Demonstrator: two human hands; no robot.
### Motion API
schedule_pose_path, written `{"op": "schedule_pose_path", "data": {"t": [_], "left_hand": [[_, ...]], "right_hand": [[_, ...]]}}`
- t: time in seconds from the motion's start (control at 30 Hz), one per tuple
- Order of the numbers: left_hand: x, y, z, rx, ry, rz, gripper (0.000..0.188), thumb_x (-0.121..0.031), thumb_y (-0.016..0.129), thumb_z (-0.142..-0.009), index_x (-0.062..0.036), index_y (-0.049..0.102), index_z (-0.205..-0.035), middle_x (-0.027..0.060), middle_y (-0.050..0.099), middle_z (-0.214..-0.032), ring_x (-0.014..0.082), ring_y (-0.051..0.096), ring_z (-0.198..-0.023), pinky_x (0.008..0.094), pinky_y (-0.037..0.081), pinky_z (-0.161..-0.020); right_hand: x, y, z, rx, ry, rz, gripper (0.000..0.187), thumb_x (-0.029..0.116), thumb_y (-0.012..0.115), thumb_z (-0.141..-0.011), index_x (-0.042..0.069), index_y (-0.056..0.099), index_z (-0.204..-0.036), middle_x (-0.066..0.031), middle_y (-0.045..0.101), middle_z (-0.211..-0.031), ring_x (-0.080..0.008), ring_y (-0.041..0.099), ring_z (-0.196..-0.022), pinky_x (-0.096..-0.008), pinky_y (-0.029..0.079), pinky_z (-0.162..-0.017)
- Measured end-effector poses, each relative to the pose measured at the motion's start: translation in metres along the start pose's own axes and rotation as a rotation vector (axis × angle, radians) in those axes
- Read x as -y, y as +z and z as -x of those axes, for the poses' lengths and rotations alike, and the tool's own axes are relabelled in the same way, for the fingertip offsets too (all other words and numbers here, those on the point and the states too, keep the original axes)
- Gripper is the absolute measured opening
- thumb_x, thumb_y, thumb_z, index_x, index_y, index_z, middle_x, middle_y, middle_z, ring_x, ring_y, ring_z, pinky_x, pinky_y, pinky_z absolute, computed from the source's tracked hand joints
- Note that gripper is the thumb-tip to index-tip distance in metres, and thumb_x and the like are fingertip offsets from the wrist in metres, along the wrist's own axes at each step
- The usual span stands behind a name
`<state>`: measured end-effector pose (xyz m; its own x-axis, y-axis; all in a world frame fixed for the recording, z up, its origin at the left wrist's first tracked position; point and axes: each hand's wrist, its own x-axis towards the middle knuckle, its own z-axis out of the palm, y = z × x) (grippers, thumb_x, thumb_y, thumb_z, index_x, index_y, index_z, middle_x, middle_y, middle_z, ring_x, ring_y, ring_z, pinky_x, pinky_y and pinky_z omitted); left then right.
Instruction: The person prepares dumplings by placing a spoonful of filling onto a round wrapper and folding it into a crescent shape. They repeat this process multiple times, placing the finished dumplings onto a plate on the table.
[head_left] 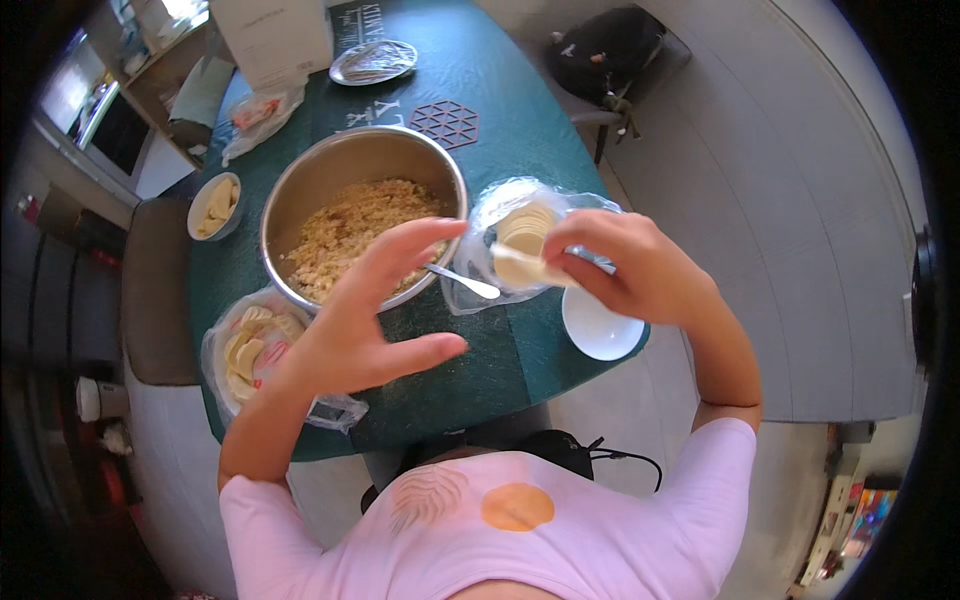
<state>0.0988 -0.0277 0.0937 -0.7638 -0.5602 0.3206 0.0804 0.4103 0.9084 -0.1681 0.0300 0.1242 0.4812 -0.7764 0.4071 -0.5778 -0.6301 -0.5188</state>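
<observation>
Left hand (350, 335): spread wide
Right hand (632, 265): pinching a thin dough round (522, 268)
Big bowl (330, 170): yellow mush (345, 225) inside

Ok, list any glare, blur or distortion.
Head view: glints on the plastic bag around the dough stack; head view: the dough round in the right fingers looks slightly blurred; head view: the table bows at its edge, and the corners go black.

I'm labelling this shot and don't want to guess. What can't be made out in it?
In the head view:
Dough wrapper: blurred, its gripped edge hidden by the right hand.
Pale dough pieces at left: some may be hidden behind the left hand and forearm.
Far plate: contents unclear under shiny film.
</observation>
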Motion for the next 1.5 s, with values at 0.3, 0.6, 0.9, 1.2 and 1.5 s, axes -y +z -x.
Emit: {"op": "schedule_pose_path", "data": {"t": [0.3,0.6,0.9,1.2,1.5], "left_hand": [[0.002,-0.006,0.017,0.142,-0.699,1.011,0.059,-0.003,0.062,-0.083,0.001,0.037,-0.137,0.0119,0.053,-0.124,0.0194,0.055,-0.112,0.0326,0.044,-0.096],[0.023,-0.027,0.118,-0.468,-0.801,1.157,0.038,-0.01,0.056,-0.089,0.0012,0.047,-0.124,0.0192,0.059,-0.115,0.0291,0.063,-0.101,0.0382,0.052,-0.088],[0.028,-0.034,0.148,-0.572,-0.739,1.185,0.039,-0.01,0.056,-0.087,0.0005,0.047,-0.124,0.0187,0.058,-0.117,0.0331,0.058,-0.109,0.0423,0.049,-0.093],[0.03,-0.042,0.154,-0.565,-0.753,1.174,0.041,-0.009,0.055,-0.086,0.0,0.046,-0.125,0.0178,0.058,-0.117,0.0344,0.057,-0.11,0.0455,0.045,-0.097],[0.032,-0.047,0.164,-0.626,-0.742,1.155,0.041,-0.011,0.055,-0.088,0.0033,0.046,-0.125,0.0201,0.057,-0.119,0.0334,0.057,-0.111,0.0431,0.044,-0.098]], "right_hand": [[0.017,0.033,-0.042,-0.178,-0.127,0.093,0.018,-0.001,0.063,-0.077,0.005,0.059,-0.093,-0.0125,0.063,-0.086,-0.0321,0.063,-0.075,-0.0378,0.051,-0.062],[-0.038,0.077,-0.013,0.353,-0.082,0.134,0.05,0.004,0.064,-0.076,0.009,0.049,-0.124,-0.0128,0.056,-0.097,-0.0306,0.06,-0.085,-0.0398,0.051,-0.073],[-0.018,0.087,-0.067,0.154,-0.239,0.134,0.022,0.002,0.062,-0.077,0.002,0.058,-0.098,-0.0126,0.057,-0.094,-0.0285,0.061,-0.085,-0.0368,0.052,-0.071],[-0.042,0.127,-0.155,0.132,-0.262,-0.03,0.023,-0.001,0.06,-0.081,0.003,0.064,-0.103,-0.0138,0.063,-0.097,-0.0304,0.063,-0.083,-0.0371,0.051,-0.073],[-0.027,0.137,-0.157,0.463,-0.428,0.096,0.032,0.0,0.056,-0.075,0.003,0.062,-0.106,-0.0168,0.061,-0.106,-0.032,0.064,-0.089,-0.0378,0.052,-0.077]]}}
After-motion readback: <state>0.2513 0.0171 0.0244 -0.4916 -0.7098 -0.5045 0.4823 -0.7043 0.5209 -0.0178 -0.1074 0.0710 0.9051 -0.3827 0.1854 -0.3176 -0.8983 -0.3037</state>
